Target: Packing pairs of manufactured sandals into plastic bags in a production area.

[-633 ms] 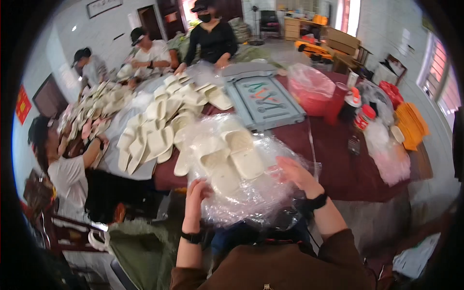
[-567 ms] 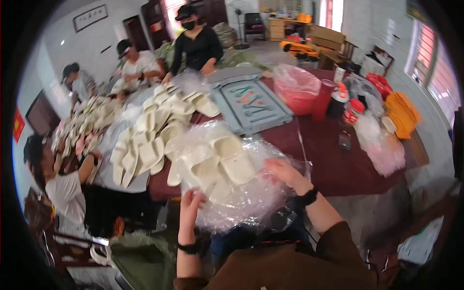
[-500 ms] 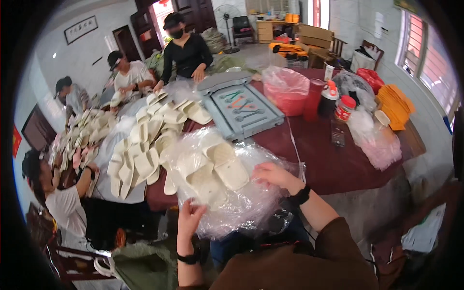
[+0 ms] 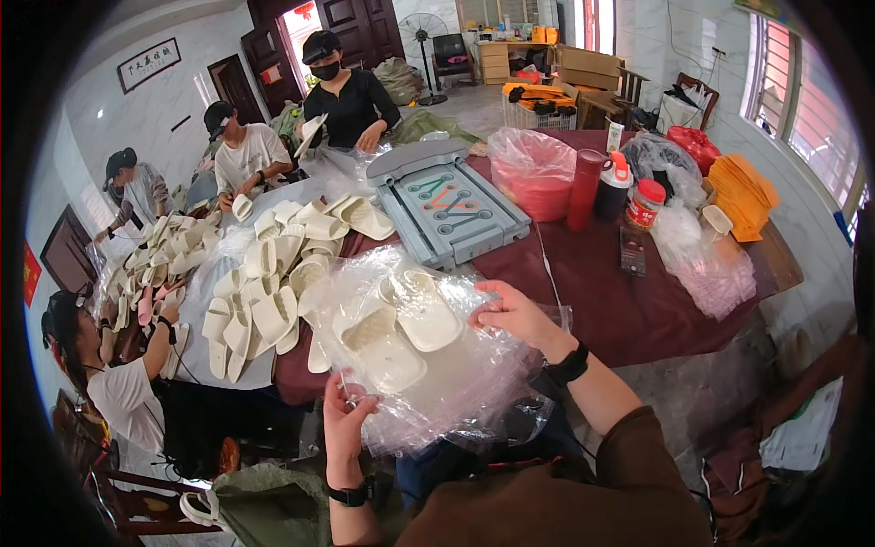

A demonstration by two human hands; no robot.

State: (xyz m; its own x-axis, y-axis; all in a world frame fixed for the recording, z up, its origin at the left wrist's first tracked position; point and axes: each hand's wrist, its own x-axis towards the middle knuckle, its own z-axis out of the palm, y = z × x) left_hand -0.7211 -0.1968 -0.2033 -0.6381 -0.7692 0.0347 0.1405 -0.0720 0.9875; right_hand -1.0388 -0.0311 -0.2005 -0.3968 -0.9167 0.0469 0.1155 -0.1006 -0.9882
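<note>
A pair of cream slide slippers (image 4: pixel 424 314) lies side by side at the near table edge, with the clear plastic bag (image 4: pixel 456 397) spread around them. Glare hides whether film covers them fully. At the bag's near left edge, my left hand (image 4: pixel 346 415) has its thumb and fingers closed on the plastic. My right hand (image 4: pixel 519 319) pinches the bag's right side, just right of the slippers. More bags seem stacked beneath, towards my lap.
Piled cream slippers (image 4: pixel 264 296) lie to the left. Beyond the bag sits a grey plastic tray-like board (image 4: pixel 453 205). A pink-lined tub (image 4: pixel 533 173), bottles (image 4: pixel 615 182), a red-lidded jar (image 4: pixel 645 205) and a phone (image 4: pixel 632 252) stand or lie right. Several people work across the table.
My left hand has shifted slightly left and down, its fingers closing on the bag edge. My right hand has risen slightly, pulling the plastic. Across the table, a co-worker has lifted a slipper.
</note>
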